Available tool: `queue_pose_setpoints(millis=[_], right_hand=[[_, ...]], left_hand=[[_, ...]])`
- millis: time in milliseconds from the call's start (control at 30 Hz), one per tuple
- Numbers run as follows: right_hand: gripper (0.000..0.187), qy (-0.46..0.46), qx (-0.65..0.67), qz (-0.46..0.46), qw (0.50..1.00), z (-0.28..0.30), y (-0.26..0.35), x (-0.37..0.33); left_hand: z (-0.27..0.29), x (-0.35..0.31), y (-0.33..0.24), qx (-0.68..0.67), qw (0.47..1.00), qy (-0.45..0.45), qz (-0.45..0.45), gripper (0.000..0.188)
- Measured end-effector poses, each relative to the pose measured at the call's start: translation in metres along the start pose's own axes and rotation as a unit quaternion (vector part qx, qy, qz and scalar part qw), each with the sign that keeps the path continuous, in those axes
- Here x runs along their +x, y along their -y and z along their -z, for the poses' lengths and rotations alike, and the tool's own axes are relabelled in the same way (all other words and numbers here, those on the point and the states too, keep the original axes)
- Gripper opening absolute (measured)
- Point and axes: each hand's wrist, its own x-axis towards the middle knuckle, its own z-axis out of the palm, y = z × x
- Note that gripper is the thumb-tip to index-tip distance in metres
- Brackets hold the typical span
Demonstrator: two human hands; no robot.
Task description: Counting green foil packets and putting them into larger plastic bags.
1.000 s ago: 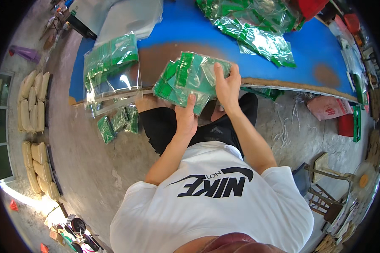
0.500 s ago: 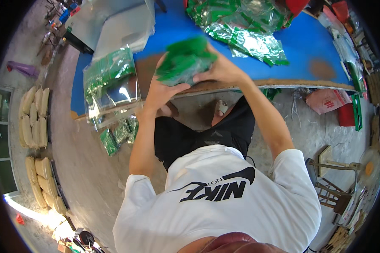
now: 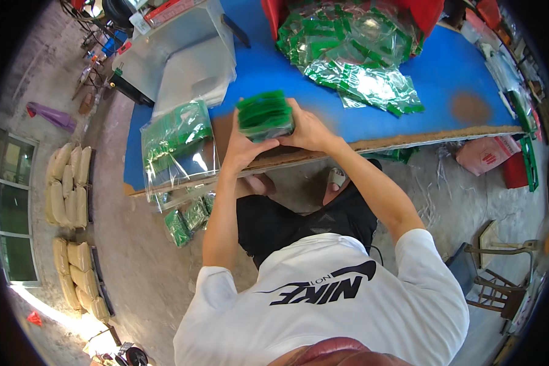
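Between my hands is a thick stack of green-edged clear plastic packets (image 3: 265,114), held over the near edge of the blue table (image 3: 244,67). My left hand (image 3: 241,146) grips the stack's left side, its thumb along the near edge. On the opposite side my right hand (image 3: 305,129) presses against the stack, its thumb meeting the left one. Left of my hands, a large clear plastic bag (image 3: 180,143) with green packets showing in it lies at the table edge. Beyond, to the right, a loose heap of similar packets (image 3: 363,55) spreads out.
A red container (image 3: 430,15) stands behind the heap. At the far left of the table is a grey metal tray (image 3: 165,52) with clear plastic sheets (image 3: 195,70). Filled green packs (image 3: 183,222) lie on the floor below. A chair (image 3: 497,277) stands at the right.
The stack, blurred and tilted earlier, is now squared up and steadier between both hands. My hands have come closer together. The whole view has shifted slightly down and right.
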Motion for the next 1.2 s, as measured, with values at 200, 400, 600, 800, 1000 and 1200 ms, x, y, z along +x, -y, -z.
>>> queue_pose_setpoints(millis=[200,400,600,800,1000,1200], right_hand=[[0.094,-0.019,-0.004,0.059,0.998,-0.015,0.004,-0.01],[0.088,-0.047,-0.034,0.076,0.995,-0.009,-0.024,-0.018],[0.077,0.036,0.056,-0.002,0.998,-0.001,-0.003,-0.027],[0.074,-0.017,-0.038,0.038,0.998,-0.005,-0.018,-0.037],[0.076,-0.108,-0.026,0.069,0.991,0.06,-0.026,-0.037],[0.097,-0.196,-0.447,-0.236,0.84,0.19,-0.164,-0.079]], left_hand=[[-0.012,-0.01,-0.01,-0.088,0.993,-0.074,-0.026,0.12],[-0.022,-0.021,-0.018,-0.086,0.995,-0.055,0.006,0.106],[-0.013,-0.028,-0.014,0.15,0.988,0.0,-0.029,0.039],[-0.025,-0.024,-0.014,0.138,0.99,0.043,-0.001,0.046],[-0.024,-0.075,0.011,-0.225,0.959,-0.14,0.104,0.06],[-0.043,-0.144,0.002,-0.62,0.749,-0.112,0.204,0.063]])
